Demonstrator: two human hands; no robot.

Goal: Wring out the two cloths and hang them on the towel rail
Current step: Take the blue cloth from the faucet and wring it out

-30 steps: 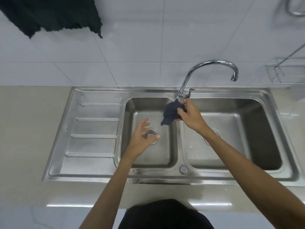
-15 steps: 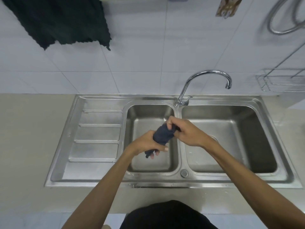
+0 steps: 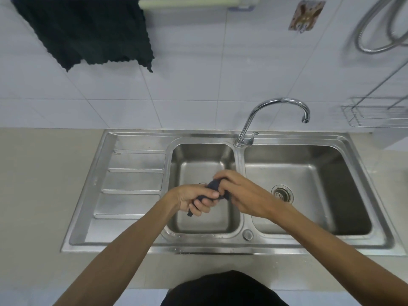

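A small dark blue cloth (image 3: 213, 186) is bunched between both hands over the left basin of the steel sink (image 3: 136, 138). My left hand (image 3: 194, 198) grips its lower end, and a tip sticks out below the fingers. My right hand (image 3: 240, 193) is closed around its upper end. Most of the cloth is hidden inside the two fists. A dark green cloth (image 3: 88, 32) hangs spread on the pale towel rail (image 3: 187, 2) at the top left of the wall.
The curved tap (image 3: 276, 102) stands behind the basins, its spout over the right basin with its drain (image 3: 282, 193). A wire rack (image 3: 375, 113) and a metal hose (image 3: 375, 25) are on the right wall. A beige counter (image 3: 44, 184) surrounds the sink.
My right hand brought the blue cloth down from near the tap base. My left hand closed on its lower end, and both hands now hold it tighter together over the left basin.
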